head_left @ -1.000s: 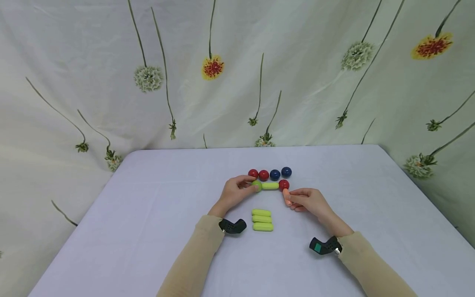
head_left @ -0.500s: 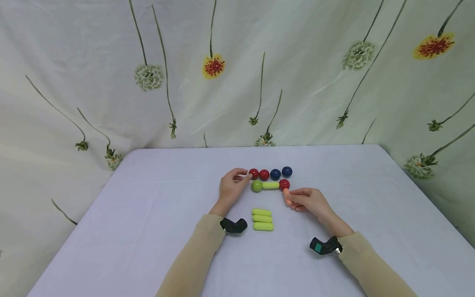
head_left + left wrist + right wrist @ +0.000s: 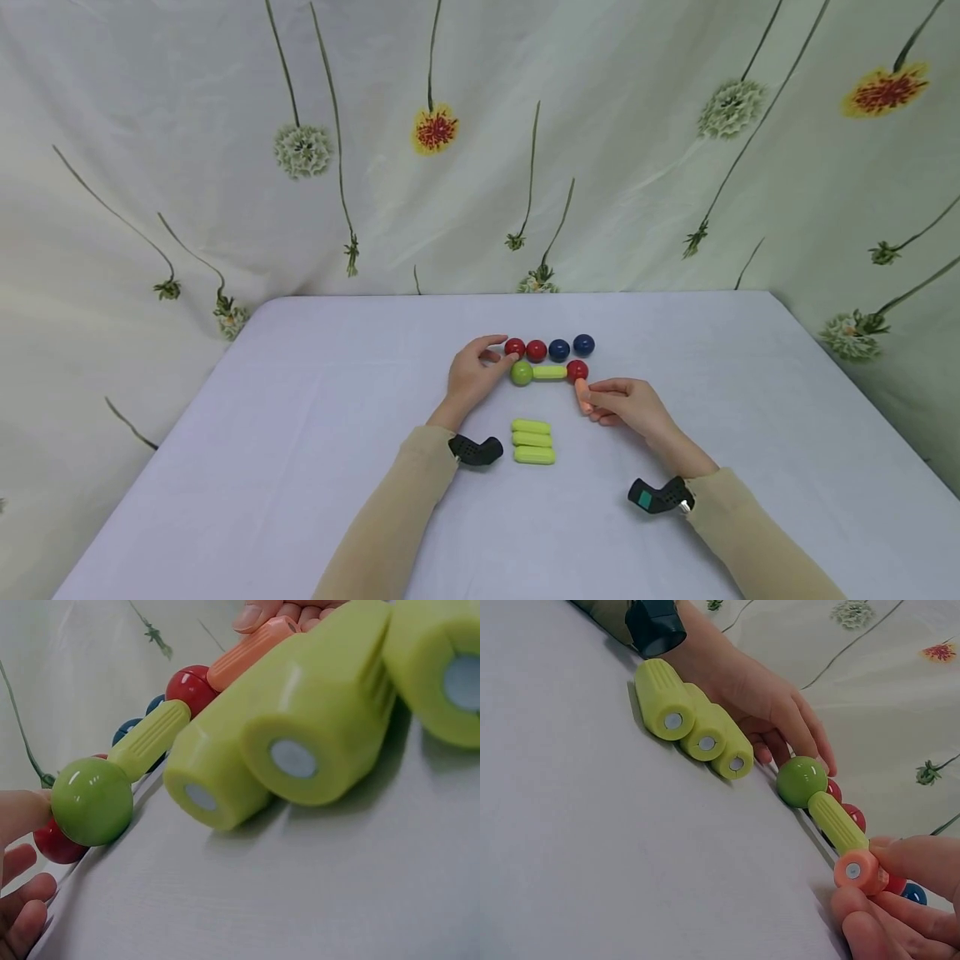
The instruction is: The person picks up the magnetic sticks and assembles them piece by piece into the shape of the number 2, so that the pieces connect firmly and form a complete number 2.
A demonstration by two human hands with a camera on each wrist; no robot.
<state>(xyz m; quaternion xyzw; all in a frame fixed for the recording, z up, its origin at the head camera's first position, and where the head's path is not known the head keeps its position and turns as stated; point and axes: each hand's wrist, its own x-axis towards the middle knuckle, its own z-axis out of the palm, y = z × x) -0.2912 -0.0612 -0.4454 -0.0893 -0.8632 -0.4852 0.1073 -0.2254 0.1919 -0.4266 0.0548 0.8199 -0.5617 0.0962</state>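
Observation:
My left hand [image 3: 472, 373] pinches the leftmost red ball [image 3: 515, 348] of the back row between thumb and forefinger. Just in front of it, a green ball [image 3: 521, 372] joins a yellow-green magnetic rod [image 3: 550, 372], whose other end meets a red ball [image 3: 577, 371]. With thumb and fingers, my right hand [image 3: 630, 407] holds an orange magnetic rod [image 3: 582, 397] that slants toward me, its far end against that red ball. In the right wrist view the orange rod [image 3: 857, 871] shows a round silvery end. The left wrist view partly hides the pinched red ball [image 3: 58, 841] behind the green one.
Several yellow-green magnetic rods [image 3: 533, 440] lie side by side in front of the hands. Another red ball [image 3: 536, 351] and two dark blue balls [image 3: 559, 350] continue the back row. A white table [image 3: 315, 500] stands before a flowered cloth [image 3: 622, 167].
My left hand has left the green ball and moved up to the leftmost red ball behind it. The right hand keeps its hold on the orange rod, nearly still.

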